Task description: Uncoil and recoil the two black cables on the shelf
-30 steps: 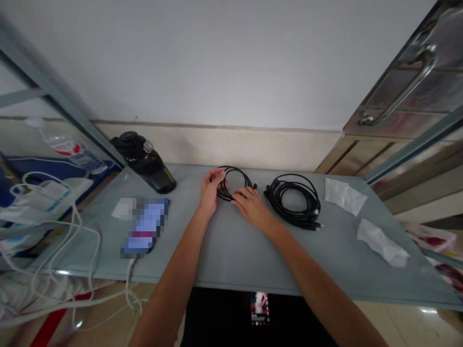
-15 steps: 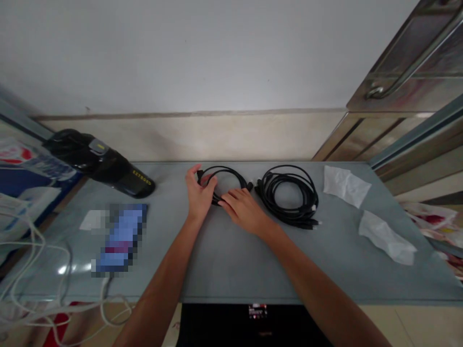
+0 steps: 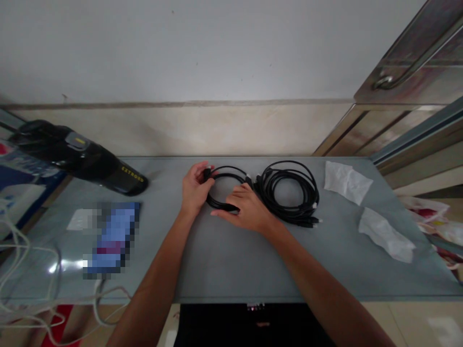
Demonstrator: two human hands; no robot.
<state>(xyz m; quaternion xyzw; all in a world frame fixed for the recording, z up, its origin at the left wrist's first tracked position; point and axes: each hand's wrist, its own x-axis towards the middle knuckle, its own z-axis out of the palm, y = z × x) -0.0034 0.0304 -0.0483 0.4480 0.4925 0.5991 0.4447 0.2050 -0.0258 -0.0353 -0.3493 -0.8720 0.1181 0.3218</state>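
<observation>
A black cable (image 3: 216,201) lies in a loose coil on the grey table, between my two hands. My left hand (image 3: 196,187) grips the coil's left side, fingers and thumb closed around it near a black plug (image 3: 207,173). On the coil's lower right side, my right hand (image 3: 246,206) is curled over the strands, its thumb stretched out toward the left. Part of the cable is hidden under the right fingers. Just right of that hand sits a thicker bundle of coiled black cables (image 3: 289,193), with several connector ends at its lower right.
Two crumpled white wrappers (image 3: 347,182) lie on the right of the grey table (image 3: 235,270). At the left are a black cylindrical device (image 3: 87,156) and a blurred blue phone (image 3: 115,236) beside white cords (image 3: 21,270). A wall (image 3: 217,53) stands behind the table.
The coil between my hands looks rounder and tighter. My right hand's fingers have curled in over the strands, and its thumb has moved left. The camera view has shifted slightly.
</observation>
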